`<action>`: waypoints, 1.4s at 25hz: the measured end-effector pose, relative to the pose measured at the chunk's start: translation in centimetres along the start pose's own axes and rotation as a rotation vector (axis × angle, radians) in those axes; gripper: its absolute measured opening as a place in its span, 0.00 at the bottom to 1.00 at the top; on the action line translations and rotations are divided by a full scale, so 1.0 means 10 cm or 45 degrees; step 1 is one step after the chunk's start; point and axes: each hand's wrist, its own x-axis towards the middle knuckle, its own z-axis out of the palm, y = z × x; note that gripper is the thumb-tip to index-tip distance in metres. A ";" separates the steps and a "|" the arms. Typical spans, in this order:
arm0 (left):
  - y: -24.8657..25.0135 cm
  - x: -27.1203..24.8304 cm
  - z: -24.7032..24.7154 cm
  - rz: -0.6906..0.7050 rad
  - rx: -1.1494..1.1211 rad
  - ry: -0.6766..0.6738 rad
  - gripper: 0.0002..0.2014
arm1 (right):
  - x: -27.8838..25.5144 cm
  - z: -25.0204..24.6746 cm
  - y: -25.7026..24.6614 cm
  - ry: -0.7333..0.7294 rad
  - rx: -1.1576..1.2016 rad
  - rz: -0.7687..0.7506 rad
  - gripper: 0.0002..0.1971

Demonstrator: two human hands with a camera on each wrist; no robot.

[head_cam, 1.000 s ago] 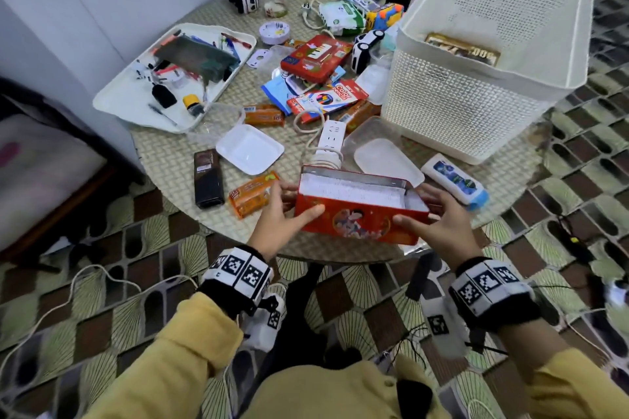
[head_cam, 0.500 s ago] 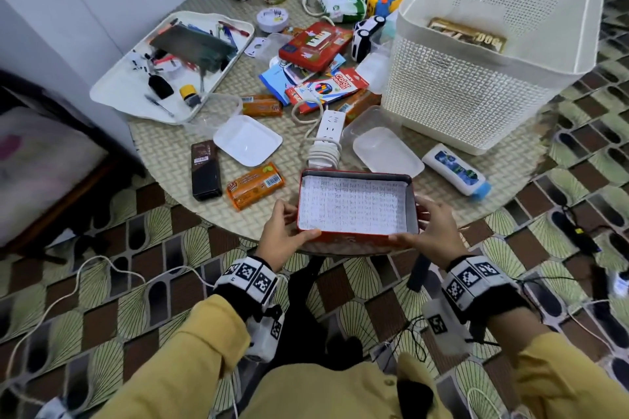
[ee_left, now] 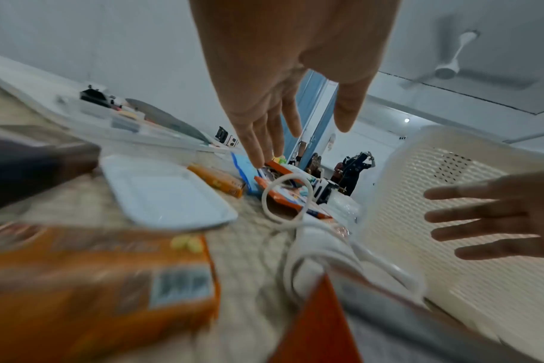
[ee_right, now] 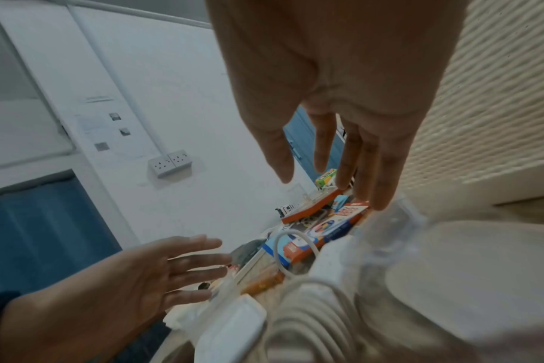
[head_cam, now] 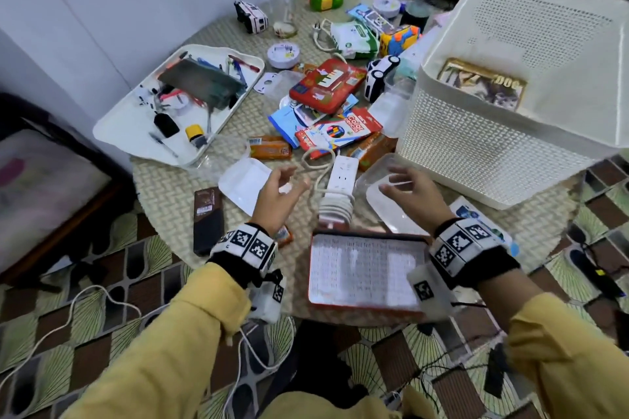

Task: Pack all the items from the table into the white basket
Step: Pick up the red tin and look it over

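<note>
White basket (head_cam: pixel 483 160) stood on the far right of the table (head_cam: pixel 177 187), a picture box (head_cam: pixel 483 85) inside it.

Both hands hovered with fingers spread, holding nothing: the left hand (head_cam: pixel 275 194) over a white lid (head_cam: pixel 238 180), the right hand (head_cam: pixel 412 190) near the basket's front wall. Between them lay a power strip (head_cam: pixel 340 180) with its coiled cord; nearer sat an open red tin (head_cam: pixel 364 275).

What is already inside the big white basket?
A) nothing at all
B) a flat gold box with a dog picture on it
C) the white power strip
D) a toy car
B: looking down into the white basket, a flat gold box with a dog picture lies at the bottom, while the toy car and the white power strip sit out on the table.
</note>
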 end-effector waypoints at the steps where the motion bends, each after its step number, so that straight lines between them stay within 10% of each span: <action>1: 0.05 0.22 -0.02 0.013 0.004 0.018 0.17 | 0.23 0.06 -0.10 -0.005 0.036 0.019 0.19; 10: 0.28 1.99 -0.05 -0.027 0.183 0.151 0.22 | 2.04 0.56 -0.35 -0.037 0.112 0.271 0.19; 22: 0.01 2.91 0.07 -0.098 0.786 0.003 0.27 | 2.63 0.93 -0.36 -0.016 0.171 0.282 0.20; 28: 0.06 2.76 0.03 -0.034 0.568 0.107 0.22 | 2.49 0.91 -0.45 0.040 0.401 0.278 0.29; 35: 0.43 1.90 -0.07 -0.146 -0.418 0.202 0.19 | 1.84 0.66 -0.60 -0.047 0.696 0.220 0.31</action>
